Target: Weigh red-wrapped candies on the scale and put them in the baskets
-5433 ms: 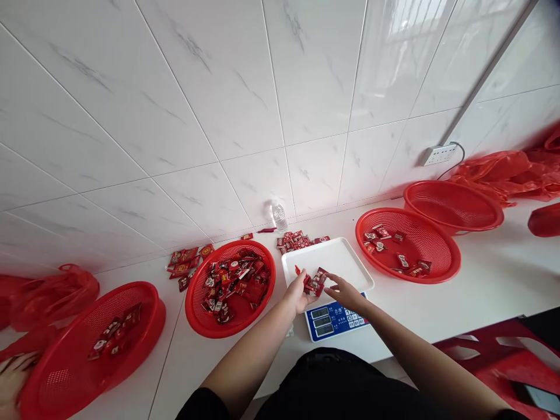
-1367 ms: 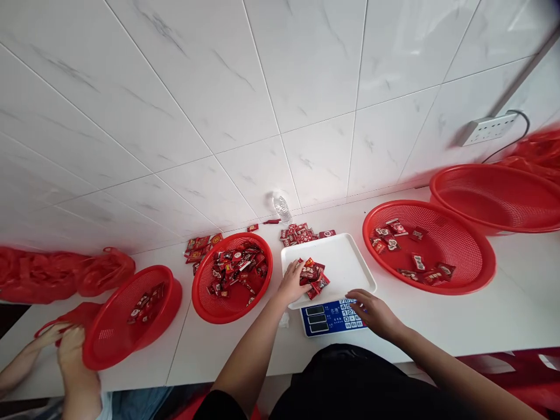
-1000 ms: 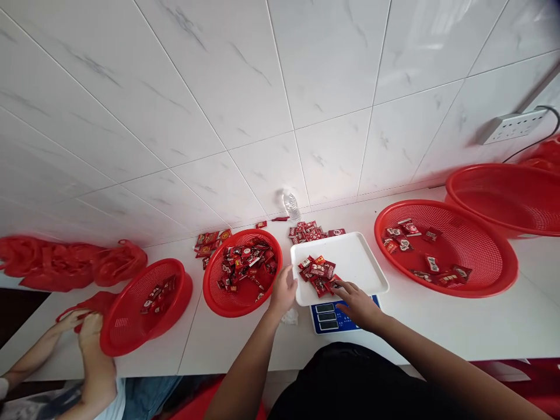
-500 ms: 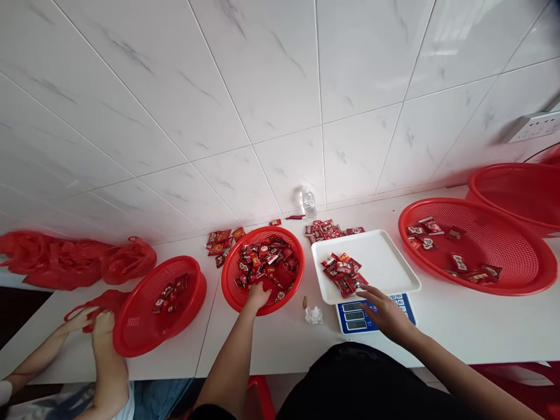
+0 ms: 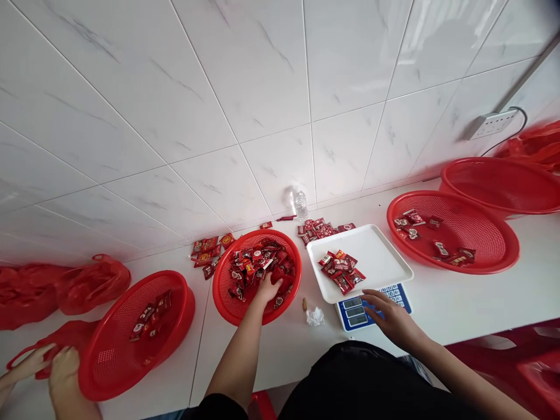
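My left hand (image 5: 268, 288) reaches into the middle red basket (image 5: 223, 306), among small red snack packets (image 5: 249, 265). Its thumb stands apart from the fingers, and the fingertips are partly hidden by the packets; I see nothing gripped in it. Over the front edge of the weighing scale (image 5: 356, 319) hovers my right hand (image 5: 385, 312), open and holding nothing, its fingers near the white tray (image 5: 389, 256). On the left part of that tray lies a small heap of red packets (image 5: 343, 271).
A basket with a few packets (image 5: 516, 245) stands right, with another basket (image 5: 503, 204) behind it. Loose packets (image 5: 321, 228) and a clear bottle (image 5: 300, 204) lie near the wall. Crumpled tissue (image 5: 315, 317) sits by the scale. At left, a co-worker's hands (image 5: 63, 361) hold a red bag beside another basket (image 5: 184, 326).
My left hand has shifted slightly deeper and to the right within the middle basket. My right hand has dropped back a little from the packets on the tray. The camera view has turned rightward.
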`<move>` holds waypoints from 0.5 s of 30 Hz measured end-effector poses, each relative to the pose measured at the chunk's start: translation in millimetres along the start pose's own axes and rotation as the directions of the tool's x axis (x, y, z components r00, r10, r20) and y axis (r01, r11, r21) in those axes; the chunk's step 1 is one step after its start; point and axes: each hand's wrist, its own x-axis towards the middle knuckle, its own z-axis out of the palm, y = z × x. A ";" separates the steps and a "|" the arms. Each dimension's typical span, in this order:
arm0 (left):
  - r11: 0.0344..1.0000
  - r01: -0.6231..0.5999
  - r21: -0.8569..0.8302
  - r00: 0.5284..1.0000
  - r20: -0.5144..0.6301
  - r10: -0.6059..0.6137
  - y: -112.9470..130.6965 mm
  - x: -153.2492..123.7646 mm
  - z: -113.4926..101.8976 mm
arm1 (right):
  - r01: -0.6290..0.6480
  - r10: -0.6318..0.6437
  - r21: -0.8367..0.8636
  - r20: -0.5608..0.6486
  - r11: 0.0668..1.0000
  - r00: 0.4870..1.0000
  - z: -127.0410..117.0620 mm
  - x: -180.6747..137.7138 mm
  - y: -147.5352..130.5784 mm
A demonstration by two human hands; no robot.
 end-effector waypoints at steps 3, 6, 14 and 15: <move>0.995 -0.030 0.093 0.998 -0.057 0.035 19.4 4.0 6.1 | 0.019 -0.019 0.006 0.026 1.000 0.999 0.3 3.8 -9.8; 0.975 -0.058 0.214 0.994 -0.078 0.076 28.7 6.6 9.1 | 0.035 -0.035 0.007 0.060 0.999 0.998 -2.6 7.6 -12.7; 0.961 -0.087 0.262 0.995 0.063 0.073 10.8 -5.3 8.2 | 0.073 -0.070 -0.009 0.163 0.997 0.984 -13.2 18.8 -0.8; 0.968 -0.086 0.237 0.995 0.077 0.069 7.2 -7.7 6.3 | 0.078 -0.076 -0.003 0.172 0.997 0.982 -13.9 20.1 -0.3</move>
